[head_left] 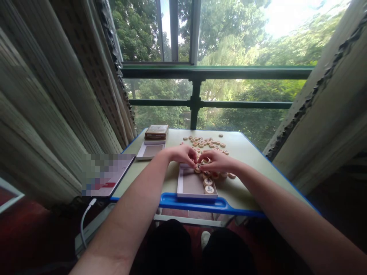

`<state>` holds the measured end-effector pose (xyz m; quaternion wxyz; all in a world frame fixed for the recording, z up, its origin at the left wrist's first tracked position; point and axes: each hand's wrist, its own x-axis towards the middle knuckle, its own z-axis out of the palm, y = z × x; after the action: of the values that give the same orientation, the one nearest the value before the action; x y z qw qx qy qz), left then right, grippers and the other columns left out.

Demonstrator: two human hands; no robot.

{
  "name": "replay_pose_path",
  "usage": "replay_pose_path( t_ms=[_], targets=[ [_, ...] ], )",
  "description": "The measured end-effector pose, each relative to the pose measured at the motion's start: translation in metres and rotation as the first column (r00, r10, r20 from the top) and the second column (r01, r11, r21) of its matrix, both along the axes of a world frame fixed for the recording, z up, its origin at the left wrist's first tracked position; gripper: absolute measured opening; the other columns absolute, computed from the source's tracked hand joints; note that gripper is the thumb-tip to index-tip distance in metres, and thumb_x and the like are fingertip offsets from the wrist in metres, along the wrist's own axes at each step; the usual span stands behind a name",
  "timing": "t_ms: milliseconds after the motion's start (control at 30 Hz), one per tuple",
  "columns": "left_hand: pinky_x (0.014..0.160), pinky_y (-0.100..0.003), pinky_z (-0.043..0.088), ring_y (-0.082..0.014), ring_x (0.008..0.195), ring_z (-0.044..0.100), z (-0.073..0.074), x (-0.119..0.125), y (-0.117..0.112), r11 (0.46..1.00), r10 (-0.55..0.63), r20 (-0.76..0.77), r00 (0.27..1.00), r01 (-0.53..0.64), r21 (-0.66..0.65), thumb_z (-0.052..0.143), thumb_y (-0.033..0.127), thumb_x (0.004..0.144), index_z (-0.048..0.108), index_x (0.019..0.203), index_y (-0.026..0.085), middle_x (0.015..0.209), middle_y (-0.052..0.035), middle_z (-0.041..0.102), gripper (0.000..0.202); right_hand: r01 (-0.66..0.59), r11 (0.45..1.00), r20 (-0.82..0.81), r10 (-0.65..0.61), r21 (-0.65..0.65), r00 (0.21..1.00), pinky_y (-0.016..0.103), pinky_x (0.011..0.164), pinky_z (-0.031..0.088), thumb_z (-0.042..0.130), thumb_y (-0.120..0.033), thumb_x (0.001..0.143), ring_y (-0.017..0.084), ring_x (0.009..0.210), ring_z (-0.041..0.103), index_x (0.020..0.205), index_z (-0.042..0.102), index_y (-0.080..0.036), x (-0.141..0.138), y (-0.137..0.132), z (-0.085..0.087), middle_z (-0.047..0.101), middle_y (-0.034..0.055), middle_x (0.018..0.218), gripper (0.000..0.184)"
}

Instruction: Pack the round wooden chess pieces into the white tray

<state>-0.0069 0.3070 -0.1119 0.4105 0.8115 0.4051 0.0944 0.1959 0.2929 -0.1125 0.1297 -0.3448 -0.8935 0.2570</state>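
Over the far end of an open shallow white box (189, 185), my left hand (183, 154) and my right hand (216, 160) nearly meet. Between their fingertips is a round wooden xiangqi piece (197, 167), marked with a dark character. My left fingers are curled in a pinch at its far left side; my right thumb and fingers close on its right side. Along the box's right side runs a row of xiangqi pieces, the nearest one (209, 189) flat with its character up. My right hand hides part of this row.
Loose xiangqi pieces (201, 145) lie scattered beyond my hands, with several more by my right wrist. Back left are a box lid (150, 152) and stacked brown boxes (156, 131). A laptop-like device (117, 173) with a white cable (83, 221) overhangs the blue-edged table's (246, 191) left side.
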Motion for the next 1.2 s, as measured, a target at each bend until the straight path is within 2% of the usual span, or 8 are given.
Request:
replay_pose_path(
  t_ms=[167,433,633,767,967,1133,1200],
  targets=[
    [0.060,-0.023,0.036,-0.0113,0.066,0.050,0.0008,-0.0007,-0.0015,1.000,-0.014,0.010,1.000,0.014,0.010,0.077,0.035,0.055,0.068,0.077,0.014,0.069,0.0008,0.060,0.032,0.010,1.000,0.008,-0.010,-0.003,1.000,0.026,0.065,0.038,0.065,-0.040,0.069,0.016,0.077,0.055,0.088,0.070,-0.021,-0.0002,-0.0022,0.0021,0.064,0.0016,0.083,0.027],
    [0.055,-0.022,0.032,-0.0104,0.063,0.048,0.0041,0.0017,-0.0062,1.000,-0.020,-0.006,1.000,0.020,0.005,0.077,0.036,0.054,0.066,0.076,0.014,0.066,0.0022,0.057,0.033,0.007,1.000,0.009,-0.007,0.012,1.000,0.026,0.066,0.039,0.065,-0.039,0.069,0.016,0.074,0.055,0.087,0.071,-0.020,0.0006,-0.0025,0.0048,0.064,0.0017,0.081,0.026],
    [0.055,-0.022,0.033,-0.0100,0.063,0.048,0.0035,0.0016,-0.0063,1.000,-0.017,0.007,1.000,0.017,0.000,0.076,0.035,0.055,0.066,0.076,0.014,0.066,0.0023,0.057,0.032,-0.042,0.999,-0.004,0.042,0.009,0.999,0.025,0.066,0.039,0.065,-0.033,0.070,0.015,0.074,0.055,0.083,0.072,-0.021,0.0006,-0.0010,0.0017,0.065,0.0007,0.080,0.020],
    [0.055,-0.022,0.033,-0.0098,0.062,0.047,0.0028,0.0019,-0.0046,0.999,-0.025,0.001,1.000,0.025,-0.036,0.077,0.034,0.055,0.065,0.076,0.014,0.065,0.0026,0.056,0.032,-0.015,0.999,0.011,0.014,0.037,1.000,0.024,0.060,0.037,0.063,-0.035,0.071,0.014,0.068,0.053,0.086,0.072,-0.021,0.0016,0.0024,-0.0025,0.062,0.0005,0.075,0.022],
    [0.055,-0.022,0.033,-0.0095,0.062,0.047,0.0045,-0.0003,-0.0052,0.999,0.006,0.033,0.999,-0.004,-0.039,0.077,0.035,0.054,0.065,0.080,0.013,0.067,0.0022,0.055,0.035,-0.027,1.000,-0.003,0.027,0.007,1.000,0.024,0.062,0.038,0.062,-0.035,0.072,0.014,0.071,0.054,0.088,0.071,-0.022,0.0024,0.0003,0.0000,0.064,0.0004,0.079,0.023],
    [0.056,-0.022,0.034,-0.0101,0.063,0.048,0.0055,-0.0019,-0.0056,1.000,0.013,0.028,1.000,-0.012,-0.026,0.078,0.033,0.052,0.066,0.081,0.015,0.066,0.0030,0.055,0.037,-0.038,0.999,-0.023,0.038,0.027,0.999,0.024,0.061,0.037,0.064,-0.033,0.070,0.013,0.068,0.052,0.087,0.072,-0.021,0.0023,0.0012,-0.0010,0.062,0.0003,0.076,0.023],
    [0.058,-0.023,0.036,-0.0108,0.064,0.050,0.0051,-0.0016,-0.0052,0.999,0.025,0.052,0.998,-0.023,-0.035,0.077,0.033,0.054,0.066,0.079,0.015,0.068,0.0018,0.058,0.033,0.002,0.997,-0.042,0.001,0.074,0.999,0.024,0.060,0.037,0.062,-0.032,0.072,0.013,0.066,0.050,0.084,0.072,-0.019,0.0027,0.0031,-0.0019,0.060,0.0008,0.071,0.021]
  ],
)
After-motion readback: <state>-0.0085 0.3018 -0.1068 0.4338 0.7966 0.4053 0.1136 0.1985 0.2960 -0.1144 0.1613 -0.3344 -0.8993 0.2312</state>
